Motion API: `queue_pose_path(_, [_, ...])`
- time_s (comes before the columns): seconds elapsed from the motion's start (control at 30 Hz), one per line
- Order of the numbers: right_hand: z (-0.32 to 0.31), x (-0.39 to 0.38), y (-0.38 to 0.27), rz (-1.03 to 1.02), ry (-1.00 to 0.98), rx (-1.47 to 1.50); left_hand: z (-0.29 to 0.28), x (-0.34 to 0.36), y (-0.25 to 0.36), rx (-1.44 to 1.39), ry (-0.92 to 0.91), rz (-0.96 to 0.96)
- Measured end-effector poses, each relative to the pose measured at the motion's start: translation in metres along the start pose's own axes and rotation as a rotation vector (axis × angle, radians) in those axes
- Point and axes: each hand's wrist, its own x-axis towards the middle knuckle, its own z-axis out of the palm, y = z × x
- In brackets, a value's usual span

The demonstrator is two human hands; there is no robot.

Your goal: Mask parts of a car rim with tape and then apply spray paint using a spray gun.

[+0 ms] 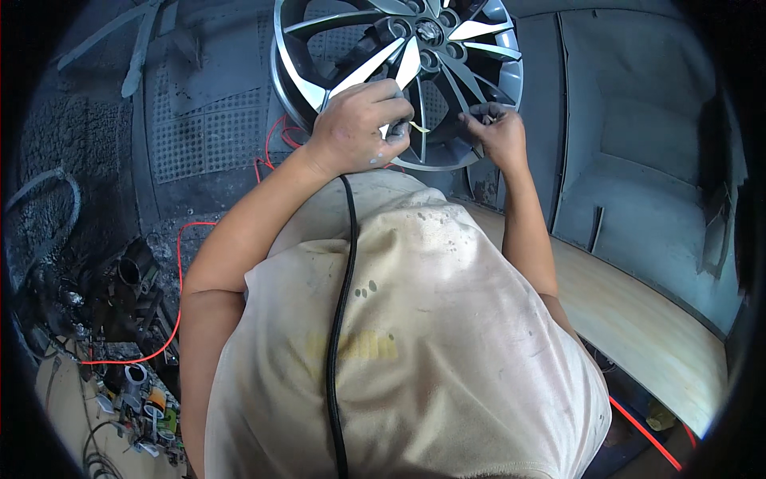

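An alloy wheel (477,32) with dark and bright silver spokes stands upright at the top, ahead of my body. My left hand (359,124) is closed at its lower left spokes, fingers curled around something I cannot make out, with a thin pale yellowish strip (421,128) just beside the fingertips. My right hand (499,136) is closed in a pinch at the lower right of the rim, with a small bit between thumb and finger too small to name. Grey smudges mark both hands' fingers. A black cord (348,239) hangs down over my stained light shirt (447,303).
A red hose (179,295) runs along the left. Dark equipment (136,271) and small cups and tools (155,407) crowd the lower left. A wooden board (638,319) lies along the right below grey panels (638,120). A perforated grey floor mat (195,136) is behind the wheel.
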Motion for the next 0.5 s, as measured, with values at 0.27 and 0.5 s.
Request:
queue_pose_path(0.27, [0.000,-0.017,0.021,-0.035,0.038,-0.019,-0.003,0.003,-0.005,0.017,-0.049,-0.035])
queue_pose_path(0.5, [0.000,-0.002,0.005,0.218,0.178,0.174,-0.001,0.010,-0.009,0.015,-0.052,-0.034])
